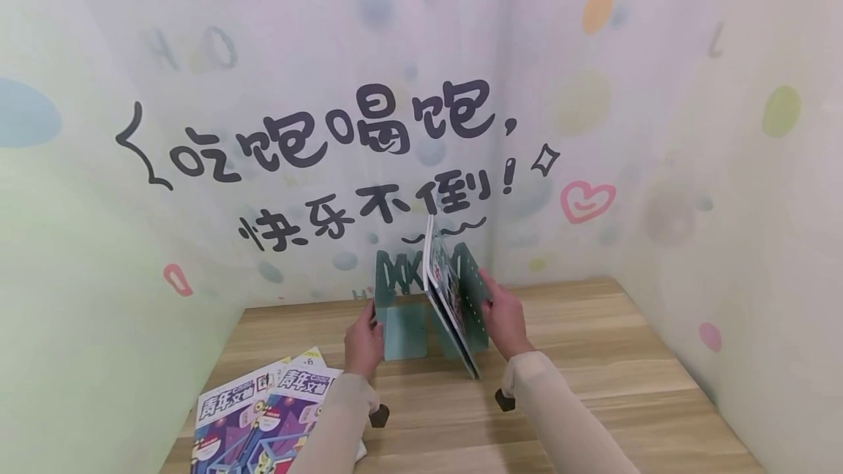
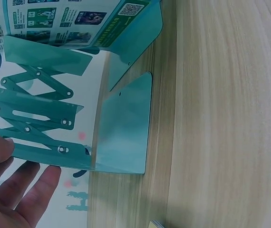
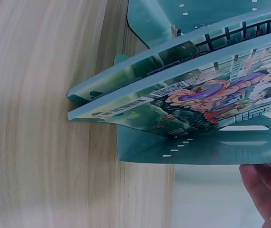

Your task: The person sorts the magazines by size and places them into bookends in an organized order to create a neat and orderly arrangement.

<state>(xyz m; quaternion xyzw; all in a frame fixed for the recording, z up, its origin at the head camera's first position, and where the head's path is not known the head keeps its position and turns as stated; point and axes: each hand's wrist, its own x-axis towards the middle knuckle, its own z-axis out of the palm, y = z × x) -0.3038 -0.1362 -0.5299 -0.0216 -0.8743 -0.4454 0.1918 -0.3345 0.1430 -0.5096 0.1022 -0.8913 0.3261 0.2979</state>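
A green metal expandable bookend [image 1: 405, 333] with folding lattice links stands on the table near the wall. My left hand [image 1: 364, 344] pinches its left end plate, thumb on the inner side and fingers outside in the left wrist view. At the other end, my right hand [image 1: 506, 322] grips the upright right plate [image 3: 197, 148] by its outer edge. Two thin magazines [image 3: 140, 92] lean at a slant within the right part of the bookend, their lower corners sticking out toward me. Printed text and a QR code show on one cover [image 2: 78, 21].
Several magazines [image 1: 263, 419] with purple covers lie overlapping at the front left of the wooden table [image 1: 593, 371]. A wall covering [image 1: 316, 57] with lettering and coloured shapes rises right behind the bookend, and side walls flank the table.
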